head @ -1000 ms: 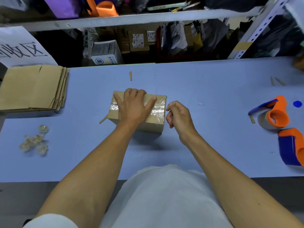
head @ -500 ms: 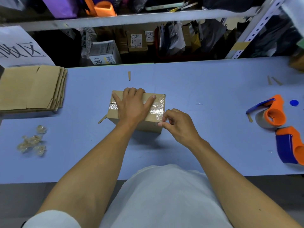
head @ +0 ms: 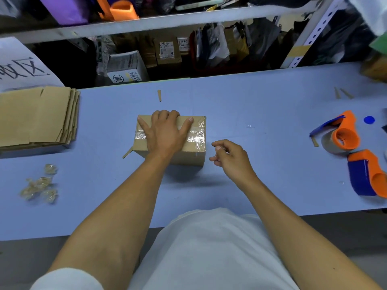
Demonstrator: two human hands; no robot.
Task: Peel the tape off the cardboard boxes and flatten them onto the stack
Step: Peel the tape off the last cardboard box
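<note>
1. A taped cardboard box point(head: 189, 152) sits mid-counter point(head: 261, 114), clear tape point(head: 195, 139) running across its top.
2. The left hand point(head: 165, 132) lies flat on the box top, fingers spread.
3. The right hand point(head: 231, 159) hovers just beside the box's right side, fingers curled; whether they pinch anything is unclear.
4. A stack of flattened cardboard point(head: 35, 116) lies far left, crumpled tape bits point(head: 39, 185) nearer.
5. Two orange-and-blue tape dispensers point(head: 343, 137) sit at right.

dim bluish light, blurred bowed edges
</note>
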